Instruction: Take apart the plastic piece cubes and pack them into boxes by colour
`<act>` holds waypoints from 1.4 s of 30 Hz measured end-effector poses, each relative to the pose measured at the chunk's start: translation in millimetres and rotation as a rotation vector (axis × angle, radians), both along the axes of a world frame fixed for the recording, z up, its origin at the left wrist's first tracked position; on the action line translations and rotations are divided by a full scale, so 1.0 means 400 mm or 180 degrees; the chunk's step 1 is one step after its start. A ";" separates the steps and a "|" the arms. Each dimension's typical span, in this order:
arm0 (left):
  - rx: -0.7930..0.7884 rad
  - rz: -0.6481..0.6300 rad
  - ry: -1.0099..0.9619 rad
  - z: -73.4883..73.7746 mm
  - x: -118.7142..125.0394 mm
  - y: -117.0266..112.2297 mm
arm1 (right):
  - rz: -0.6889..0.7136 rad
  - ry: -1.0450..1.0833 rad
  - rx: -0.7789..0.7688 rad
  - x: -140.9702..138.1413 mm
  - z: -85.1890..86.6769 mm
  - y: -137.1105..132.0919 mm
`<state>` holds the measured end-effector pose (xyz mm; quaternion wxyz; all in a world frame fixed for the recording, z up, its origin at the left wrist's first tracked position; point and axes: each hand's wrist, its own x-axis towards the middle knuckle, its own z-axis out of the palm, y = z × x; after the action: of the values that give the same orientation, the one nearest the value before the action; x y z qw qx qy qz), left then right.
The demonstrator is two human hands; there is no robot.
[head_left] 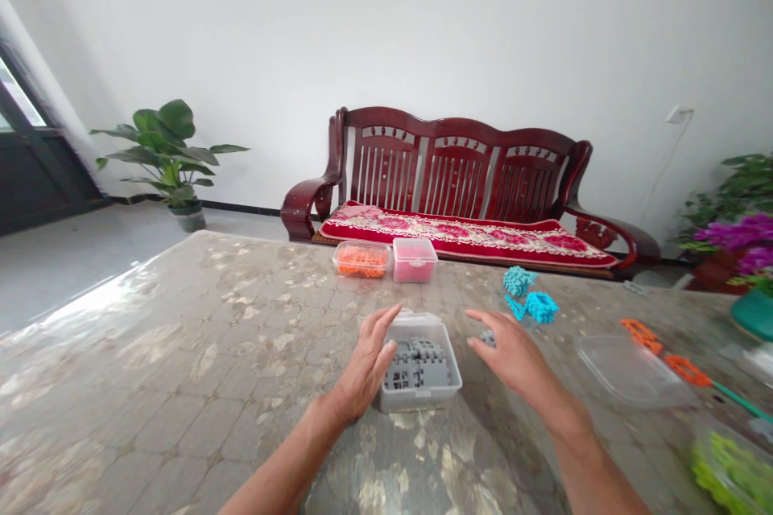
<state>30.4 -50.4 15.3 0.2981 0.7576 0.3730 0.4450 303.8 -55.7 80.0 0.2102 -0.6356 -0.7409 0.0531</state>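
Note:
A clear plastic box (421, 398) with grey interlocking pieces (419, 362) inside stands on the marbled table (181, 354) in front of me. My left hand (369, 362) rests against the box's left side, fingers stretched and apart. My right hand (512, 352) hovers just right of the box, fingers loosely extended, with a small grey piece (488, 336) beside its fingertips; whether it touches the piece I cannot tell.
Farther back sit a box of orange pieces (362, 259) and a box of pink pieces (414, 259). Blue pieces (531, 298) lie at right, with a clear lid (631, 370), orange pieces (664, 350) and green pieces (733, 463). A wooden bench (459, 193) stands behind.

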 end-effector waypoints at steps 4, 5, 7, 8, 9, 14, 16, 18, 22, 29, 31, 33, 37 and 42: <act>-0.0015 -0.0002 -0.0031 -0.001 0.001 0.000 | -0.0574 -0.0636 -0.0343 0.071 -0.057 0.006; -0.0010 0.0001 -0.0038 -0.002 0.001 0.000 | -0.0669 -0.0755 -0.0412 0.081 -0.068 0.006; -0.0001 0.0003 -0.0032 -0.003 0.001 0.001 | -0.0793 -0.0899 -0.0468 0.092 -0.085 0.004; -0.0002 0.0003 -0.0020 -0.003 0.000 0.001 | -0.0818 -0.0932 -0.0456 0.095 -0.089 0.002; -0.0006 0.0000 -0.0008 -0.003 0.000 0.001 | -0.0820 -0.0953 -0.0429 0.096 -0.092 0.001; -0.0031 0.0011 -0.0003 0.000 -0.001 0.000 | -0.0838 -0.0942 -0.0323 0.104 -0.091 0.000; -0.0031 0.0013 -0.0012 -0.001 -0.001 0.000 | -0.0877 -0.0763 -0.0266 0.099 -0.084 0.001; -0.0021 0.0005 -0.0012 -0.002 -0.001 0.000 | -0.0719 -0.0367 -0.0183 0.080 -0.069 0.000; -0.0006 0.0000 0.0000 -0.006 -0.001 0.002 | -0.0006 0.0358 -0.0044 0.000 -0.014 -0.014; 0.0018 0.0011 -0.0039 -0.010 0.000 0.003 | 0.1029 0.0375 -0.0178 -0.150 0.060 -0.017; 0.0008 0.0032 -0.0060 -0.007 0.000 0.000 | 0.1254 0.0401 -0.0094 -0.169 0.058 -0.012; -0.0003 0.0032 -0.0086 -0.004 0.001 -0.002 | 0.1281 0.0483 0.0044 -0.171 0.046 -0.008; -0.0002 0.0001 -0.0079 0.001 0.002 -0.004 | 0.0706 0.0605 0.0179 -0.115 0.004 -0.002; -0.0038 0.0015 -0.0043 -0.004 0.001 -0.001 | -0.0313 0.0016 -0.0038 0.023 -0.063 0.000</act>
<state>30.9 -50.6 13.8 0.3041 0.7520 0.3754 0.4485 313.0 -55.6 54.8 0.2107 -0.6724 -0.7079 0.0487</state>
